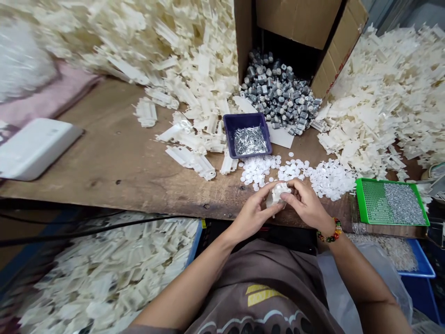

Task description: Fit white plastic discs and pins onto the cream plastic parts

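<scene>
Between both hands, just above the table's front edge, is a small off-white plastic part (278,192). My left hand (255,208) wraps round it from the left, thumb below and fingers above. From the right, my right hand (306,202) pinches the same part, its thumb lying across the front. The fingers cover some of the part. Right behind the hands lie loose white plastic discs (332,179). A purple tray (227,134) of thin silvery metal pins stands beyond them.
A cardboard box (295,21) spills grey cylindrical pieces (274,93). Heaps of off-white plastic parts (194,60) surround it. A green tray (361,204) of small metal pieces sits at the right edge. A white device (41,144) lies left. Below stands a bin of plastic parts (121,269).
</scene>
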`<state>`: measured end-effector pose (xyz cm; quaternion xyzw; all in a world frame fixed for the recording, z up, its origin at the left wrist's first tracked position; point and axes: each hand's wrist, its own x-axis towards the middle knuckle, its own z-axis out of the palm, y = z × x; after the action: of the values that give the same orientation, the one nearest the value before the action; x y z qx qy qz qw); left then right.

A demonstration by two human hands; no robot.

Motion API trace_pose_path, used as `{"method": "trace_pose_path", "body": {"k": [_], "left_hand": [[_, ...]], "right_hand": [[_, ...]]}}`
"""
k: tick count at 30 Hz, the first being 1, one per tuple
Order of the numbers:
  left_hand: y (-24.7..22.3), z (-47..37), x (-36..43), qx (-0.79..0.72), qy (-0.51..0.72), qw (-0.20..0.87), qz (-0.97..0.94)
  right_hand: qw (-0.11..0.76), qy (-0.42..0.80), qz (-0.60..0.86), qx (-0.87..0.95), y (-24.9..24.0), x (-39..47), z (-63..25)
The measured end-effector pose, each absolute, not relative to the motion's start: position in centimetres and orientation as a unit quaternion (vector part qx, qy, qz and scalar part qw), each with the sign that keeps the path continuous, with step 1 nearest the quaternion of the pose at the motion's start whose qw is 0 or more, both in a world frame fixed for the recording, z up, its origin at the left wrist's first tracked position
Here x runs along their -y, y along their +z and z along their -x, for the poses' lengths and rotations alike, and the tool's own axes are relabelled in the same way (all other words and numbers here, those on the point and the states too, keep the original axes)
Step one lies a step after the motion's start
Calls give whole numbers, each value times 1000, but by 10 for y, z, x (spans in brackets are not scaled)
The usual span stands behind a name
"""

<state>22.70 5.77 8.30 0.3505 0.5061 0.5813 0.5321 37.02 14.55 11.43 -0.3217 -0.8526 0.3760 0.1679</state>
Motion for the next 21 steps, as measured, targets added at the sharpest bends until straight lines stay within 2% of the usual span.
{"method": "trace_pose_path", "body": {"k": [4,13,19,21], "left_hand": [[83,-222,-50,-506,559,556,-349],[85,-227,-48,-491,540,613,-304],[74,-214,-45,-447,587,629,-242],[73,-212,-43,-426,603,638,-218]], "right_hand": [[180,372,304,858,110,-141,-368],[285,385,371,795,103,-129,-359],[200,312,364,855,110,-118,-346],[200,266,357,873,109,-111,-342]]}}
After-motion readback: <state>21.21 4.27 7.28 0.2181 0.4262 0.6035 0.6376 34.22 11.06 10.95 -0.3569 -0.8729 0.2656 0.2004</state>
